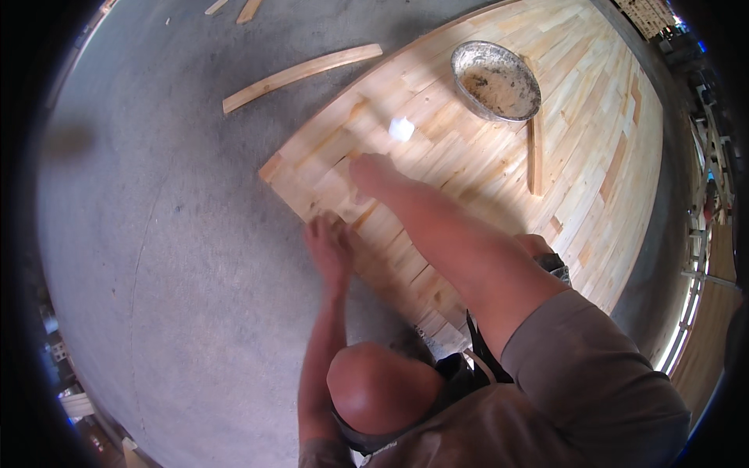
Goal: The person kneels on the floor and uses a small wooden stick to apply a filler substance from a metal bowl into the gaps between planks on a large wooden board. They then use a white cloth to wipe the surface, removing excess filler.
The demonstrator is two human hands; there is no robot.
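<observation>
A large panel of joined wooden strips (468, 156) lies on the floor in front of me. My right hand (373, 176) reaches across to its near left corner area. The fingers are curled closed low over the wood, and whatever they may hold is hidden. Nearer me, my left hand (331, 246) is at the panel's short edge, fingertips against the wood; motion blur hides how far the fingers are closed. Beyond the right hand, a small bright white patch (402, 129) shows on the panel, its kind unclear.
A round metal basin (495, 82) with tan, crumbly material sits on the panel at the far right, tilted on a narrow wooden stick (535, 160). A loose wooden strip (300, 76) lies on the grey concrete floor (195, 234). My bent knee (382, 386) is close to the panel's near edge.
</observation>
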